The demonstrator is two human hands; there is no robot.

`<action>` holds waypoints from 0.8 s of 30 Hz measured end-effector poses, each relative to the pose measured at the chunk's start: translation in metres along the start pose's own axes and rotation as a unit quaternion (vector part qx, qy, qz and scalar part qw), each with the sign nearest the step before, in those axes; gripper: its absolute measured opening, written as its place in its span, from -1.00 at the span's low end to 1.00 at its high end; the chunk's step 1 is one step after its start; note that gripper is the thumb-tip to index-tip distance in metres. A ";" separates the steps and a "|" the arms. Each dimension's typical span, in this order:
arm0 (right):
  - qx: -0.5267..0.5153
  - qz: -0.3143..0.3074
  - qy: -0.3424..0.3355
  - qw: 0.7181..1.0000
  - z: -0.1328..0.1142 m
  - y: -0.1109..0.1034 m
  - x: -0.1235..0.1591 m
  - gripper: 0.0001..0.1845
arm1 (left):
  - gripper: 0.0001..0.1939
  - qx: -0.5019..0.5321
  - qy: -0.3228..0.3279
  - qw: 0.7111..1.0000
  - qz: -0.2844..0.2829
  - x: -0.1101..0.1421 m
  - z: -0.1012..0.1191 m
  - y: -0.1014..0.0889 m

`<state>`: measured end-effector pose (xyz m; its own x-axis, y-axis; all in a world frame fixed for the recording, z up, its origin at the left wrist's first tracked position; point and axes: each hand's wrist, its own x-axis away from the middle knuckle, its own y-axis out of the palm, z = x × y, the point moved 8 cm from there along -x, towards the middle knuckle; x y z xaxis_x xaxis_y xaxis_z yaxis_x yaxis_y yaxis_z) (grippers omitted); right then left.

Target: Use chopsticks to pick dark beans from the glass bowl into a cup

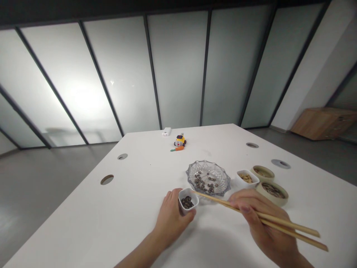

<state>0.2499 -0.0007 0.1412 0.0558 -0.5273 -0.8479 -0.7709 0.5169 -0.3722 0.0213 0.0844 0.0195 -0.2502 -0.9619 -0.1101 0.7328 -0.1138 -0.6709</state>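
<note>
My left hand point(173, 215) is wrapped round a small white square cup point(182, 193), tilted a little toward me. Dark seeds point(186, 202), which look like melon seeds, lie in its bottom. A pair of wooden chopsticks point(290, 224) is gripped in my right hand point(266, 219), their thin tips reaching the cup's right rim. I cannot make out anything between the tips. Just beyond both hands stands a scalloped clear glass bowl point(192, 168) with more dark seeds point(209, 184) scattered in it.
Right of the glass bowl are a white square dish point(254, 183) of pale nuts and two beige round bowls point(271, 173), the nearer holding striped seeds. Farther back lie a yellow toy vehicle point(180, 140), an orange-handled screwdriver point(179, 148) and a white box-shaped device point(166, 131). The white table point(134, 208) has several round holes.
</note>
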 end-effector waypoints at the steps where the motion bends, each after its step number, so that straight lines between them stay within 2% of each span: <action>1: 0.006 0.010 0.002 1.000 0.002 -0.002 0.000 -0.69 | -0.68 0.000 -0.002 1.000 0.001 0.000 0.000 0.000; 4: 0.055 0.037 0.010 0.998 0.015 -0.009 0.001 -0.72 | -0.68 0.000 -0.009 1.000 0.000 0.000 -0.002 0.000; 7: 0.082 0.025 -0.005 0.996 0.027 -0.006 0.001 -0.76 | -0.66 0.003 -0.009 1.000 0.001 0.001 -0.002 0.001; 10: 0.056 -0.012 0.001 0.998 0.038 0.006 0.003 -0.76 | -0.66 0.004 -0.005 1.000 0.001 0.002 -0.002 0.000; 14: 0.009 -0.051 0.057 0.997 0.050 0.022 0.009 -0.72 | -0.67 -0.013 -0.009 1.000 -0.003 0.001 -0.002 0.000; 18: -0.005 -0.054 0.091 0.994 0.058 0.028 0.012 -0.66 | -0.67 -0.013 -0.007 1.000 -0.004 0.000 -0.001 -0.001; 24: -0.015 -0.060 0.098 0.993 0.067 0.030 0.018 -0.68 | -0.67 -0.010 -0.003 1.000 -0.002 0.000 -0.001 0.000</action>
<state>0.2699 0.0507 0.0899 0.0259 -0.7063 -0.7075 -0.7853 0.4236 -0.4516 0.0209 0.0842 0.0183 -0.2486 -0.9631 -0.1027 0.7193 -0.1125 -0.6855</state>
